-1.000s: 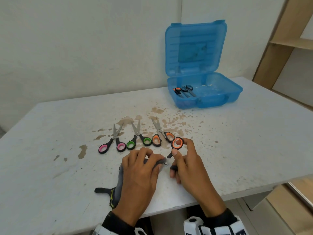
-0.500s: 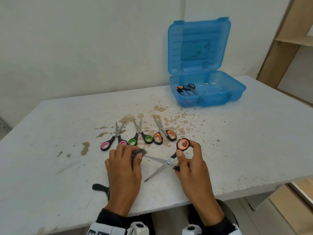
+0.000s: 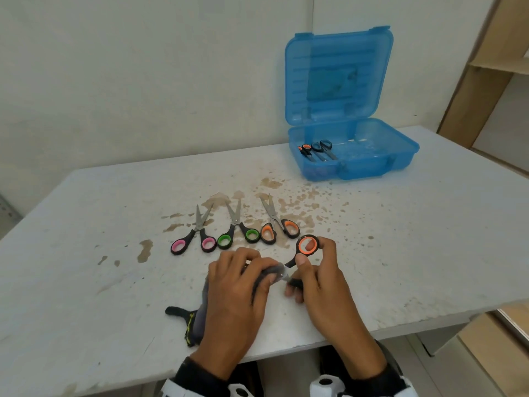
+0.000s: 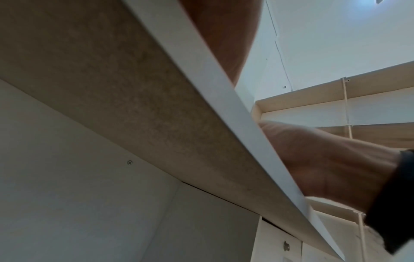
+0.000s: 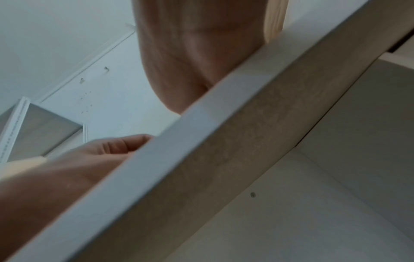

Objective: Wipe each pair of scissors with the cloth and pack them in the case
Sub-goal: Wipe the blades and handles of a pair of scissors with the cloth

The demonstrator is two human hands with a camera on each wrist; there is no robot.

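Observation:
My right hand (image 3: 313, 270) grips orange-handled scissors (image 3: 307, 245) by the handles near the table's front edge. My left hand (image 3: 243, 285) pinches a grey cloth (image 3: 272, 272) around their blades, which are hidden under it. Three more pairs lie in a row beyond the hands: pink-handled (image 3: 194, 239), green-handled (image 3: 237, 233) and orange-handled (image 3: 279, 227). An open blue case (image 3: 398, 159) stands at the back right with two pairs of scissors (image 3: 316, 149) inside. Both wrist views look up from below the table edge (image 4: 224, 99) and show only wrists and palms.
Brown stains (image 3: 286, 207) mark the white table (image 3: 415, 239) between the scissors row and the case. The cloth's dark tail with a yellow-stitched edge (image 3: 186, 322) trails toward the front edge. Wooden shelving (image 3: 481, 67) stands at the right, behind the table.
My left hand slid the cloth back along the blades toward the pivot; half a second ago it was out at the tips with the open blades showing.

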